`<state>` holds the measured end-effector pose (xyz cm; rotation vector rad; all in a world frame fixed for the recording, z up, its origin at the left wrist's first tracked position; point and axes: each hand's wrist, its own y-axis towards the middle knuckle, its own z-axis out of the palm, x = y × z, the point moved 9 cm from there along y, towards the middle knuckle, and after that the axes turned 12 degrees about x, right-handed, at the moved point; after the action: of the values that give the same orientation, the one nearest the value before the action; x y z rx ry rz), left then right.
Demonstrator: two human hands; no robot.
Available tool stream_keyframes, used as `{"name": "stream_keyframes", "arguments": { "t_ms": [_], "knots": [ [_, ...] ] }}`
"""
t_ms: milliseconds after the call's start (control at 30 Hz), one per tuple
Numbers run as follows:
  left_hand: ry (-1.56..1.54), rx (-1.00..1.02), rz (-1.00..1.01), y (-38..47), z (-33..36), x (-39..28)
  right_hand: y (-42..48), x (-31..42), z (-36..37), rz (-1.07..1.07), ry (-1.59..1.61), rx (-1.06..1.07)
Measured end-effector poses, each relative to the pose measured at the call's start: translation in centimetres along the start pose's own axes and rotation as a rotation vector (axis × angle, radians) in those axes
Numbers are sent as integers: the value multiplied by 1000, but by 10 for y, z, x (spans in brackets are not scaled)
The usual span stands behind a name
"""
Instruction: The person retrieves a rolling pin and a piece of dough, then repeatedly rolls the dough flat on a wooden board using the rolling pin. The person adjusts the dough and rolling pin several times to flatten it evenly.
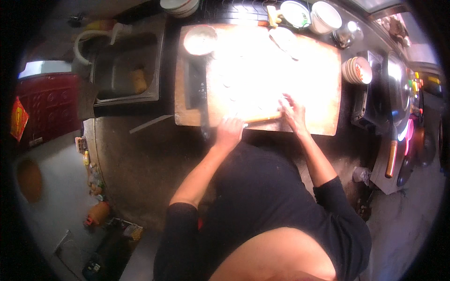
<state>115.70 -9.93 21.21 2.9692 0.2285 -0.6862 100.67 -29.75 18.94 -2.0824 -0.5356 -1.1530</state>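
Note:
A wooden rolling pin lies across the near part of a wooden board. My left hand is closed over the pin's left end. At the other end, my right hand touches the pin with bent fingers pointing away from me; glare hides whether it grips anything. Strong light washes out the middle of the board, where faint round outlines show. To the left lies what looks like a kitchen cleaver, its handle past the near edge. A bowl and a white dish sit at the back.
Left of the board is a sink with a curved faucet. Stacked bowls stand at the right, beside a stove and a lidded pan with a wooden handle. More white bowls line the back.

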Motion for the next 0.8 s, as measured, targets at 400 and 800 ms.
{"name": "stream_keyframes", "arguments": {
  "t_ms": [400, 800],
  "knots": [
    [263, 50, -24, 68, 1, 2, -24, 37, -4, -523, -966, -288],
    [73, 306, -123, 53, 24, 5, -4, 14, 0, -275, -911, -106]
  ]
}}
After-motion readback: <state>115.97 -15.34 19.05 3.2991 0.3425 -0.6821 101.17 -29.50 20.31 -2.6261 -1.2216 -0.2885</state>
